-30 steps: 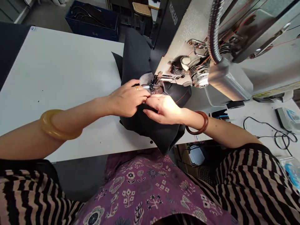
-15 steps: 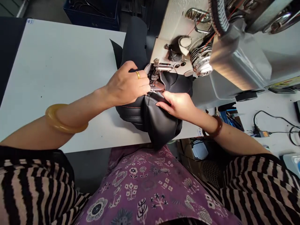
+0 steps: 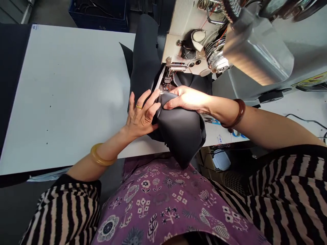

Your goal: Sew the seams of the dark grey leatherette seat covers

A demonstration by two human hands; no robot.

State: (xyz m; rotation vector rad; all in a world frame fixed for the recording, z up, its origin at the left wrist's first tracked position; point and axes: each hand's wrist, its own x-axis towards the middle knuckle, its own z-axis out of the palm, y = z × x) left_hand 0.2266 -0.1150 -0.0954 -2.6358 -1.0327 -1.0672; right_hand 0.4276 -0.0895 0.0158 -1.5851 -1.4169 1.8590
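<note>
While the right hand (image 3: 185,98) grips a fold of the black material (image 3: 181,126) with its thumb on the near face and its fingers behind, the left hand (image 3: 143,114) rests against the same piece, its fingers spread. The left index fingertip and thumb meet the material close to the fold; whether they pinch it, one cannot tell. The hands are near each other but do not touch.

The material lies bunched on the white table (image 3: 84,85), just in front of the presser foot (image 3: 167,81) of a sewing machine (image 3: 175,37). One smooth length runs away along the left of the machine, more of it shows to the right of the foot, and a drooping corner hangs past the near edge, above a purple flowered apron (image 3: 158,200). A pale strip (image 3: 160,79) slants from beside the foot to the left fingertips.

The person wears a ring (image 3: 139,107) and a yellow bangle (image 3: 98,158) on the left, a brown bangle (image 3: 240,114) on the right, and striped sleeves (image 3: 68,207). Red thread (image 3: 224,32) passes near the machine's round silver dial (image 3: 221,66). Beyond the table's far edge stands a blue bin (image 3: 102,22) with dark pieces inside.
</note>
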